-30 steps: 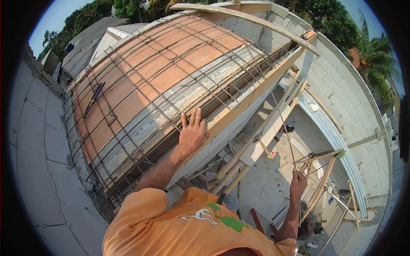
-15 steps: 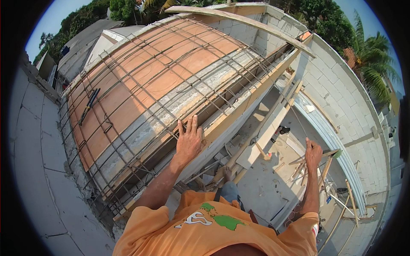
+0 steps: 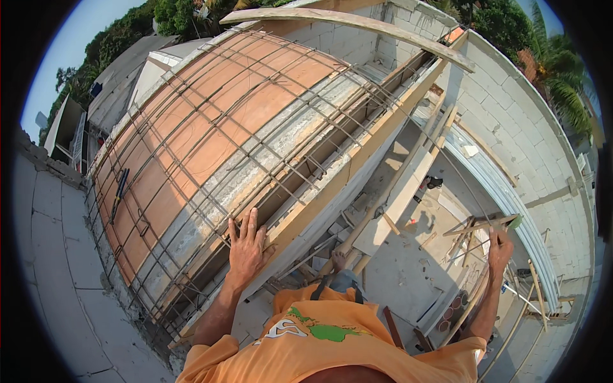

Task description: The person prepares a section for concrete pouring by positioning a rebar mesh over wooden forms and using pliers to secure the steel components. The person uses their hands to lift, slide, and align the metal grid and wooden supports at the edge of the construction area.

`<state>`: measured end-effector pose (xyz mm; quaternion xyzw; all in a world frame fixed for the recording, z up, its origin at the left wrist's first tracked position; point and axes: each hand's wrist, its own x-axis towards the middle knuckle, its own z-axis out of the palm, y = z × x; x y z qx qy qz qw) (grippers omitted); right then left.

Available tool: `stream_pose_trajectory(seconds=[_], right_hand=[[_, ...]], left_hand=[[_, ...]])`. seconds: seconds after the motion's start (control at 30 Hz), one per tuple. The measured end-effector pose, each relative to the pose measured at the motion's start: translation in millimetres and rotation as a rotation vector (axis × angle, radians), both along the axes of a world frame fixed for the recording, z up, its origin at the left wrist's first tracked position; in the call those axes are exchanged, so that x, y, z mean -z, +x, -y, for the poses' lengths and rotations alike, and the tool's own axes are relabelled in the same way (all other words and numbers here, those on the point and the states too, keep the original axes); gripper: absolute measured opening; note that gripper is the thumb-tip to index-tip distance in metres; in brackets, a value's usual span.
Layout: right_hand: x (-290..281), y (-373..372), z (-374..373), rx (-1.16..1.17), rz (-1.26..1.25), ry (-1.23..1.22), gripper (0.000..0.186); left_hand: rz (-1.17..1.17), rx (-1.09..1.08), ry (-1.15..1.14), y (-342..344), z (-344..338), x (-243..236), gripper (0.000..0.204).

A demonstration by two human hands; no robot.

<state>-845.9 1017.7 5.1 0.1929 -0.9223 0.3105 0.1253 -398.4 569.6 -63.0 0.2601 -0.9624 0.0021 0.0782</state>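
My left hand (image 3: 248, 246) rests with fingers spread on the bars and board edge of a long narrow timber form (image 3: 332, 172). Beside it, a grid of steel bars (image 3: 249, 139) lies over orange plywood (image 3: 137, 226) and a pale concrete strip. Dark-handled pliers (image 3: 119, 195) lie on the grid at the left. My right hand (image 3: 499, 246) is closed on a long thin steel rod (image 3: 464, 180) out over the drop, and the rod slants up toward the far end of the form.
Bamboo poles and a plank (image 3: 386, 226) span below, where my bare foot (image 3: 338, 262) shows. Far down is a concrete floor (image 3: 402, 274) with scattered timber. A block wall (image 3: 517, 121) stands at right, a concrete ledge (image 3: 54, 268) at left. A curved board (image 3: 345, 19) crosses the top.
My right hand has moved up and to the right with the rod. My left hand stays on the form edge, appearing lower and further left as the view shifts.
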Motion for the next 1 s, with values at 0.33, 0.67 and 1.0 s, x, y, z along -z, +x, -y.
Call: stream_pose_trajectory(seconds=[0.33, 0.67, 1.0], right_hand=[[26, -28, -70, -0.073, 0.075, -0.112, 0.033], [49, -116, -29, -0.150, 0.205, -0.053, 0.031], [84, -156, 13, -0.197, 0.243, -0.078, 0.038]], left_hand=[[0.091, -0.043, 0.021, -8, -3, -3, 0.053], [0.179, -0.072, 0.104, -15, -4, -11, 0.057], [0.146, -0.117, 0.111, -15, -7, -6, 0.055]])
